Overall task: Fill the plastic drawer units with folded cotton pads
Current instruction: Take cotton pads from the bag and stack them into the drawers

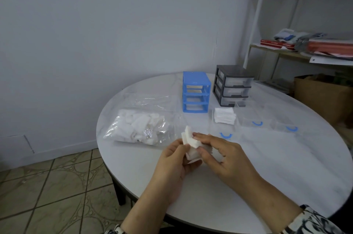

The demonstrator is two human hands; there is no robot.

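Observation:
A small stack of white cotton pads (188,136) is held above the table's near left part by both hands. My left hand (172,165) grips it from below and my right hand (223,154) holds it from the right, fingers curled over the pads. The blue drawer unit (195,92) stands empty of drawers at the back. Beside it is the dark grey unit (233,84) with clear drawers in it. Three clear drawers with blue handles lie in a row in front: the left drawer (224,134) holds folded pads (224,116), the middle drawer (252,119) and right drawer (286,124) look empty.
A clear bag of cotton pads (137,126) lies at the table's left, with an empty clear bag (150,100) behind it. The round white table (267,166) has its edge close on the left over tiled floor. Shelves (286,50) and a cardboard box (321,96) stand to the right.

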